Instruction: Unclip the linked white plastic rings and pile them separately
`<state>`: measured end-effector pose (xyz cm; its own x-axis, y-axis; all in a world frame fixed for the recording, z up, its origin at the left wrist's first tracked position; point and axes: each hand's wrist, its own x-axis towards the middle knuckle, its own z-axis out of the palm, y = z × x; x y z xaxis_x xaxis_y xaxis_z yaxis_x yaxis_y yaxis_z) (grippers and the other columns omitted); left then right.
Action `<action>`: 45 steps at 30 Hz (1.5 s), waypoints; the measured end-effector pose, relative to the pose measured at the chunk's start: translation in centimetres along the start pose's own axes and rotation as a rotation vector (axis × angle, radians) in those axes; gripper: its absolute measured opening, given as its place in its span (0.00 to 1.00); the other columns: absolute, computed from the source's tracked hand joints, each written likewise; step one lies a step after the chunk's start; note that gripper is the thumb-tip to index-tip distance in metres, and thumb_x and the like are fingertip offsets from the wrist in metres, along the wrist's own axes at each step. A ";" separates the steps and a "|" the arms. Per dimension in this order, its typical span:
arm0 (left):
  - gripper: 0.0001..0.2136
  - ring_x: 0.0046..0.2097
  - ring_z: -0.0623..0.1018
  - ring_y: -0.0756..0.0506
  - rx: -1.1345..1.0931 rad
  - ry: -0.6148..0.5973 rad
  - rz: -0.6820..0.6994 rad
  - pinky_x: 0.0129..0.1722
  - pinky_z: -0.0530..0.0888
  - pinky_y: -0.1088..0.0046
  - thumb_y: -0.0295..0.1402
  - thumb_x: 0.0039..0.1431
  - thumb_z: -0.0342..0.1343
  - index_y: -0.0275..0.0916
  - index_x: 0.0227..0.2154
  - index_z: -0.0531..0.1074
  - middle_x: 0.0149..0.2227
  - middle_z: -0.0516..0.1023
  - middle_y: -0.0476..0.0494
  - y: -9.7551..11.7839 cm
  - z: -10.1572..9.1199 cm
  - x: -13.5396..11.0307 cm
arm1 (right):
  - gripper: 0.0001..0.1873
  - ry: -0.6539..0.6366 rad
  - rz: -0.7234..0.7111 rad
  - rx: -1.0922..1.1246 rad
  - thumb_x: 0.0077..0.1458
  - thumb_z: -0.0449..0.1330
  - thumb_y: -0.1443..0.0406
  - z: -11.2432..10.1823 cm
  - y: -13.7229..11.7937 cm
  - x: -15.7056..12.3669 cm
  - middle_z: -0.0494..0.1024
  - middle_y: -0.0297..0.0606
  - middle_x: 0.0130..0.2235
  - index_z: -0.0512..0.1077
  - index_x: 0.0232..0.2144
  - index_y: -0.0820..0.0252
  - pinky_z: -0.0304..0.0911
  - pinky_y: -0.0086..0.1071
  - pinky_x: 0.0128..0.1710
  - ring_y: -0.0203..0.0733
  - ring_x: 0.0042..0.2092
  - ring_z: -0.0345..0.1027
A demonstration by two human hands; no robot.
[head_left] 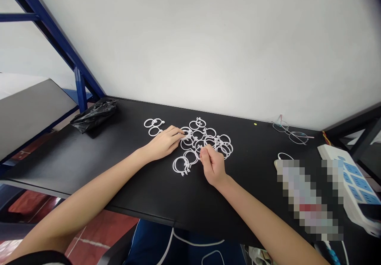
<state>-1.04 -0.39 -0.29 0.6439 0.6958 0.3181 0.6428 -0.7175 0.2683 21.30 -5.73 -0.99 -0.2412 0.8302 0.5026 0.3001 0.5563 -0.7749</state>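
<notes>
Several thin white rings with small knobs or clips on them lie loosely overlapping on the black desk. My left hand lies palm down at the left side of this pile, fingers stretched out and fingertips touching a ring. My right hand is closed in a fist with the thumb pressed against the fingers, at the pile's near right side; whatever it may hold is hidden. A small separate group of white rings lies beyond my left hand, to the left of the pile.
A crumpled black plastic bag is at the far left. Eyeglasses lie at the back right, near a white power strip and a blurred-out object. A blue metal frame rises on the left; a white cable hangs below the edge.
</notes>
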 end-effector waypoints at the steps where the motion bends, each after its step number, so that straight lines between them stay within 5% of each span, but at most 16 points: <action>1: 0.14 0.51 0.70 0.42 0.000 -0.005 -0.003 0.51 0.73 0.63 0.28 0.69 0.43 0.37 0.50 0.71 0.52 0.73 0.39 0.0 0.0 0.0 | 0.18 0.000 -0.001 0.000 0.68 0.45 0.63 0.0 0.0 0.0 0.56 0.27 0.20 0.53 0.24 0.55 0.48 0.29 0.21 0.31 0.20 0.49; 9: 0.13 0.46 0.71 0.42 0.004 0.006 0.008 0.46 0.74 0.64 0.27 0.68 0.44 0.36 0.44 0.74 0.45 0.75 0.39 -0.4 0.2 -0.1 | 0.18 0.002 -0.005 0.006 0.68 0.44 0.63 0.0 -0.1 0.1 0.55 0.27 0.20 0.52 0.23 0.55 0.47 0.29 0.21 0.31 0.20 0.48; 23: 0.12 0.47 0.78 0.44 -0.096 0.147 0.003 0.45 0.78 0.67 0.28 0.66 0.49 0.39 0.49 0.72 0.48 0.75 0.39 -0.6 0.5 -0.1 | 0.17 0.008 -0.041 0.027 0.68 0.46 0.66 0.0 -0.1 0.1 0.55 0.26 0.20 0.54 0.24 0.56 0.48 0.28 0.21 0.30 0.20 0.49; 36: 0.09 0.48 0.76 0.42 -0.091 0.079 -0.015 0.47 0.75 0.65 0.31 0.68 0.47 0.39 0.41 0.73 0.46 0.76 0.39 -0.5 0.4 0.1 | 0.17 0.008 -0.045 0.033 0.68 0.46 0.66 0.1 -0.1 0.1 0.54 0.26 0.20 0.54 0.24 0.56 0.48 0.28 0.22 0.30 0.20 0.48; 45: 0.11 0.48 0.79 0.42 -0.335 0.131 -0.235 0.47 0.74 0.66 0.40 0.71 0.42 0.41 0.45 0.65 0.46 0.79 0.39 0.4 -0.2 0.0 | 0.17 0.002 -0.043 0.039 0.68 0.46 0.65 0.0 0.0 0.1 0.54 0.26 0.21 0.54 0.24 0.56 0.49 0.29 0.22 0.31 0.21 0.48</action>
<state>-0.88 -0.68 0.00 0.4237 0.8473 0.3202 0.5819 -0.5255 0.6207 21.27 -5.70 -0.94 -0.2512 0.8059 0.5361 0.2538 0.5893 -0.7670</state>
